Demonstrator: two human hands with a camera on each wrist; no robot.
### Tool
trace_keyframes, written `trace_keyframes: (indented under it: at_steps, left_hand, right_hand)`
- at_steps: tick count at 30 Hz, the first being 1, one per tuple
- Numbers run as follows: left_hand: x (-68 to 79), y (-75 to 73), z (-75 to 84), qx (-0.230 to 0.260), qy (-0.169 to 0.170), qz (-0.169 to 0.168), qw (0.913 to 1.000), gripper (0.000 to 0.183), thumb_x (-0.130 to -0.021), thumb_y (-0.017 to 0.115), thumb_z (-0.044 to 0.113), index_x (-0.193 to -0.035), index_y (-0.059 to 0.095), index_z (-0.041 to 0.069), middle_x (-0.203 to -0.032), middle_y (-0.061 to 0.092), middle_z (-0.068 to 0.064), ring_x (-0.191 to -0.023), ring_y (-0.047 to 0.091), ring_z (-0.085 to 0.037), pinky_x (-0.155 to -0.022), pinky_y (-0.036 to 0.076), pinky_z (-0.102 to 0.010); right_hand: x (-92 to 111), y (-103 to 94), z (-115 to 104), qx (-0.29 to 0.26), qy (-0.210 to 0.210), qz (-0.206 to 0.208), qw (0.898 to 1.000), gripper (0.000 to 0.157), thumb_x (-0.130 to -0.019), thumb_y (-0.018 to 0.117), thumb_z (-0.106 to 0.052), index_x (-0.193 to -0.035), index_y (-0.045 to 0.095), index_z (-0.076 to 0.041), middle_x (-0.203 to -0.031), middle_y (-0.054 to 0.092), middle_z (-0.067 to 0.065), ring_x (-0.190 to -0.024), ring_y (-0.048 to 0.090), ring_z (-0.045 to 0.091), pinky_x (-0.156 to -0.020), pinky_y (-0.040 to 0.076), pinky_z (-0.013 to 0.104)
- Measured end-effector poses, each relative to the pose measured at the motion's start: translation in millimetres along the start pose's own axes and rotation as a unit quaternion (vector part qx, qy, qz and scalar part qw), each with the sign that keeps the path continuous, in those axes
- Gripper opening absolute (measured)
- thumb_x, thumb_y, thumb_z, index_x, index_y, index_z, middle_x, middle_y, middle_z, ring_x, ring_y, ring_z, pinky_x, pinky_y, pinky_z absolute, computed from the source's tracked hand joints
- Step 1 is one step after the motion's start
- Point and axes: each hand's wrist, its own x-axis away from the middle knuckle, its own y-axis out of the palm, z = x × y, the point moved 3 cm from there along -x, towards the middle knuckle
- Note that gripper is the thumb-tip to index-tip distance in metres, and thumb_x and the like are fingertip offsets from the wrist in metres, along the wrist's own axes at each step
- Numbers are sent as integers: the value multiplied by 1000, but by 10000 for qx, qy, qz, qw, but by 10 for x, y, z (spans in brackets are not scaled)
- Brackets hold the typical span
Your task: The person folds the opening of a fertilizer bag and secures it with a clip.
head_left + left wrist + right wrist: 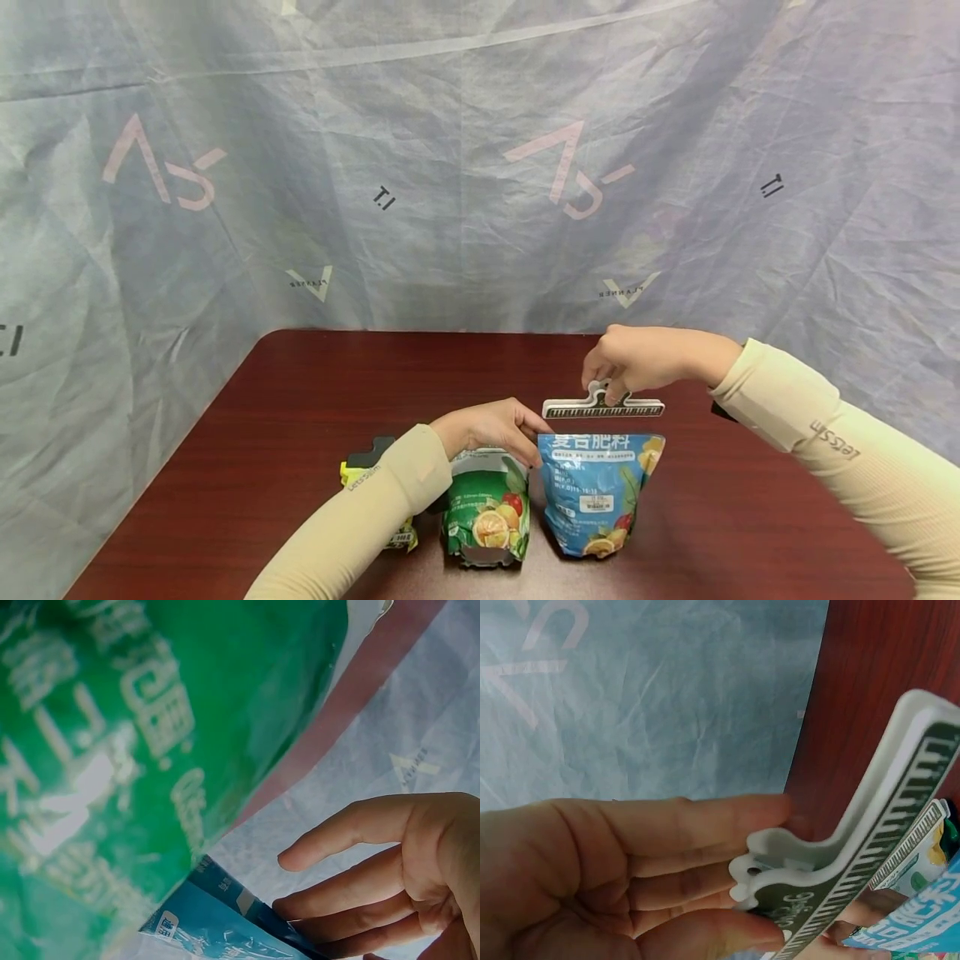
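Note:
In the head view, my right hand (630, 358) pinches a white clip (603, 406) with a piano-key pattern by its handle, between thumb and fingers. The clip hovers just over the top edge of a blue fertilizer bag (592, 500), which stands upright. At that bag's upper left corner, my left hand (498, 429) pinches the edge. In the left wrist view, fingers (352, 907) meet the blue bag's edge and the thumb is hidden. A green bag (483, 508) with fruit printed on it stands under my left wrist.
A yellow bag (405, 537) with a black clip (371, 454) on top stands at the left, partly behind my left sleeve. Another piano-key clip (907, 851) shows beyond the held one in the right wrist view. A grey curtain (450, 167) hangs behind the dark red table (315, 383).

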Motion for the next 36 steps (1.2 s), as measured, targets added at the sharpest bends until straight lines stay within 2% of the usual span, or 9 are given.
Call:
trace_keyframes:
  at_steps: [4, 11, 19, 26, 36]
  left_hand:
    - [-4, -4, -3, -41, 17, -26, 10000, 47, -79, 64, -8, -124, 54, -3, -96, 67, -15, -78, 66, -20, -81, 49, -46]
    - [-12, -11, -10, -87, 34, 20, 10000, 44, -79, 64, -8, -123, 56, -3, -91, 67, -18, -83, 66, -28, -79, 50, -45]
    - [-22, -7, -13, -66, 361, -135, 9992, 33, -78, 64, -9, -110, 64, -6, -93, 68, -11, -75, 65, -15, -76, 51, -44]
    - [-13, -14, -15, -70, 364, -105, 9993, 32, -78, 64, -10, -110, 64, -6, -94, 68, -11, -76, 65, -15, -75, 52, -43]
    - [-21, -6, -28, -89, 370, -106, 9992, 31, -77, 65, -9, -108, 65, -5, -92, 68, -10, -76, 65, -16, -76, 51, -46]
  right_hand:
    - [-18, 3, -31, 169, -44, -27, 9998, 24, -77, 73, -8, -99, 68, -14, -95, 67, -4, -90, 64, 14, -75, 51, 27]
    - [-36, 17, -56, 242, -306, -42, 9992, 21, -76, 74, -8, -96, 69, -12, -89, 68, -3, -84, 65, 11, -70, 52, 27]
    - [-83, 94, -57, 281, -611, -8, 9977, 17, -77, 70, -1, -92, 70, -9, -86, 68, -2, -78, 64, 6, -67, 51, 22]
    - [-120, 162, -67, 277, -756, -24, 9968, 18, -79, 68, 0, -93, 70, -11, -85, 67, -4, -77, 64, 5, -67, 51, 21]
    - [-142, 222, -44, 470, -805, 15, 9956, 19, -77, 68, 3, -90, 71, -11, -84, 68, -2, -73, 63, 4, -65, 51, 21]
